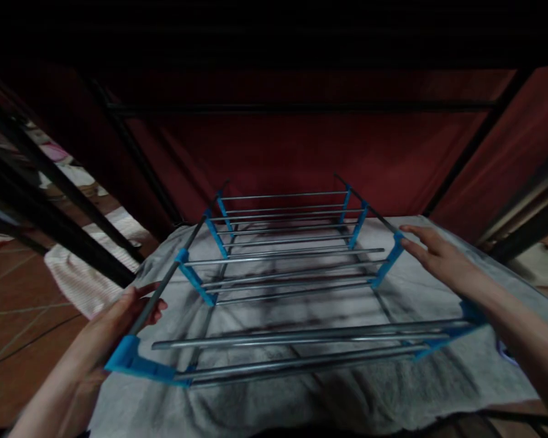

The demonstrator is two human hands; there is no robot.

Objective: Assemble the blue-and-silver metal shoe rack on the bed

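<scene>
— Where is the rack (283, 255)?
— It lies in the middle, low, on a grey cloth (470, 371). It is made from metal rods and blue plastic joints.
— What does the left hand (130, 310) do?
— It is at the near left part of the rack. Its fingers are bent behind the side rod (162, 291) and show on the inner side. I cannot tell if the grip is tight.
— And the right hand (432, 252)?
— It is at the right side of the rack. The fingers are spread, and their tips are at a blue joint (397, 243). I cannot tell if they press it.
— Are all rods fitted?
— No. The front rod (274, 338), at the near end of the rack, has its left end free, apart from the corner piece (139, 365).
— What is around?
— Behind the rack there is a red surface (274, 146) with a black bar (301, 109) across it. Left of the rack, a pale striped cloth (82, 274) lies on the tiled floor (18, 334).
</scene>
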